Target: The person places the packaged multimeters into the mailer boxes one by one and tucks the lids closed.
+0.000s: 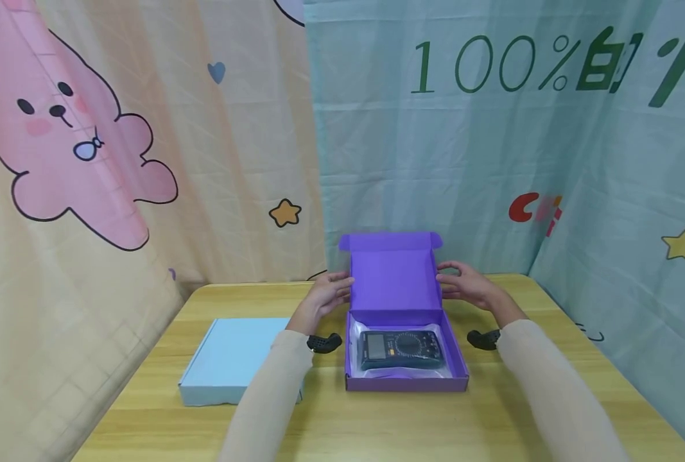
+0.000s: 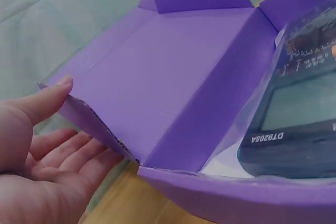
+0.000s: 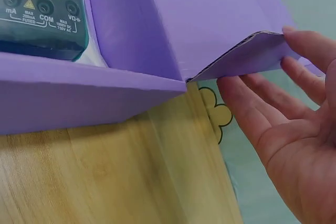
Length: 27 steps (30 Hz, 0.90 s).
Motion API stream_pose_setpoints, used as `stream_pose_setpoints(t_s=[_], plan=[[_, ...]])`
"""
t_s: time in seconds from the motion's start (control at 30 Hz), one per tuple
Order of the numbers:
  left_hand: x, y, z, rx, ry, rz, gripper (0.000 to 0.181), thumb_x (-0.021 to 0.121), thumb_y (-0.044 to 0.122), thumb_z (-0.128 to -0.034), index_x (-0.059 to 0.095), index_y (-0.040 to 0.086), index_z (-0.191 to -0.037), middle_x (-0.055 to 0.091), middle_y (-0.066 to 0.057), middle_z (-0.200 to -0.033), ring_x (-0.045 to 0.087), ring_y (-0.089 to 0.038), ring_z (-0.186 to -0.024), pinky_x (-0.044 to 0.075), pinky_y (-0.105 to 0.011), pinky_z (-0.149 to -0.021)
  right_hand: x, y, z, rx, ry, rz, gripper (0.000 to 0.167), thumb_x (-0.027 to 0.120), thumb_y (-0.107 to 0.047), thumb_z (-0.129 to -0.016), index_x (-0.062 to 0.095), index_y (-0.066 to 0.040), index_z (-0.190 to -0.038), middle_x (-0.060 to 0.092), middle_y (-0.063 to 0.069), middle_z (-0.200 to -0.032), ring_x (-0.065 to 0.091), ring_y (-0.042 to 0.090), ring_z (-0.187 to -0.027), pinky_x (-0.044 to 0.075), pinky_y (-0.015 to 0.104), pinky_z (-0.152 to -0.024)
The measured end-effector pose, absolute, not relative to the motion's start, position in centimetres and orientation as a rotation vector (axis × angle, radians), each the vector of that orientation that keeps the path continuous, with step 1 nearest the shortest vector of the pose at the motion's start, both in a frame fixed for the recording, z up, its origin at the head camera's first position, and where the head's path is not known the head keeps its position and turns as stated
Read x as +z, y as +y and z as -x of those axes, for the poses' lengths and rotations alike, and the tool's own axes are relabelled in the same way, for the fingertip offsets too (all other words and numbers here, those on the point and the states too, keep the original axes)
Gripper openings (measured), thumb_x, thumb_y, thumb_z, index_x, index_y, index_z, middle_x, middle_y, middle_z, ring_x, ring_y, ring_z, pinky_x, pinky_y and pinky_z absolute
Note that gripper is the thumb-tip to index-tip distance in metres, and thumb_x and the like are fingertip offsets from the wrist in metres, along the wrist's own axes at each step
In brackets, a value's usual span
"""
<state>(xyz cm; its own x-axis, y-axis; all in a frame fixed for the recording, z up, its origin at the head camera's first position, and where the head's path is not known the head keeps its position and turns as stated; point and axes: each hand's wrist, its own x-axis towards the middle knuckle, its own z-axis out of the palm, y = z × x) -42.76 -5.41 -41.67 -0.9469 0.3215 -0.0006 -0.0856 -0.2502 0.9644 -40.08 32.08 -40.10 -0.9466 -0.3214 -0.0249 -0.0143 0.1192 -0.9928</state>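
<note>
A purple cardboard box (image 1: 406, 385) stands on the table with its lid (image 1: 394, 279) raised at the back. Inside, a dark digital multimeter (image 1: 401, 350) lies in clear plastic wrap (image 1: 354, 340); the left wrist view shows DT9205A on it. My left hand (image 1: 327, 295) holds the lid's left side, its thumb on the edge and its fingers behind the flap (image 2: 94, 124). At the lid's right side, my right hand (image 1: 469, 287) holds the other edge, with fingertips on and under the side flap (image 3: 247, 56).
A closed light blue box (image 1: 232, 353) sits left of the purple one, partly behind my left sleeve (image 1: 278, 385). The wooden table (image 1: 377, 423) reaches back to printed curtains (image 1: 411, 160). A dark device (image 1: 325, 344) is on each wrist.
</note>
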Motion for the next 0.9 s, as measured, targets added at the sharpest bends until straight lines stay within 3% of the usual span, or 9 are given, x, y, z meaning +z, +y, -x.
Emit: stream_pose_setpoints(t_s=[0.27,0.47,0.67,0.9], plan=[[-41.6,-6.1,43.1,2.202,1.768,-0.398,0.054,0.058,-0.002,-0.1038,0.035,-0.015,-0.151,0.046,-0.030,-0.147,0.057,-0.036,-0.125,0.048,-0.050,-0.106,-39.7,31.9,39.8,-1.917,2.167,0.398,0.067,0.057,-0.012,-0.108,0.019,0.015,-0.157,0.037,0.041,-0.150,0.061,0.040,-0.123,0.052,0.046,-0.102],[-41.5,-6.3,43.1,2.168,1.775,-0.454,0.055,0.060,-0.007,-0.1014,0.036,-0.016,-0.150,0.050,-0.029,-0.141,0.061,-0.030,-0.115,0.053,-0.045,-0.101,-39.7,32.0,39.0,-1.944,2.163,0.425,0.067,0.060,-0.010,-0.106,0.022,0.015,-0.156,0.035,0.039,-0.153,0.057,0.040,-0.129,0.050,0.046,-0.104],[-41.4,-6.4,42.8,2.146,1.793,-0.527,0.058,0.061,-0.010,-0.0991,0.035,-0.015,-0.151,0.049,-0.027,-0.140,0.063,-0.029,-0.111,0.054,-0.043,-0.099,-40.2,32.0,38.6,-1.998,2.153,0.431,0.065,0.062,-0.007,-0.105,0.026,0.017,-0.154,0.035,0.038,-0.153,0.061,0.030,-0.125,0.050,0.044,-0.105],[-41.2,-6.7,42.2,2.106,1.828,-0.576,0.060,0.062,-0.008,-0.0990,0.036,-0.011,-0.153,0.048,-0.027,-0.145,0.060,-0.034,-0.122,0.053,-0.043,-0.102,-40.8,32.0,38.3,-2.049,2.135,0.425,0.065,0.063,-0.005,-0.104,0.027,0.016,-0.154,0.036,0.036,-0.154,0.063,0.021,-0.119,0.051,0.040,-0.104]])
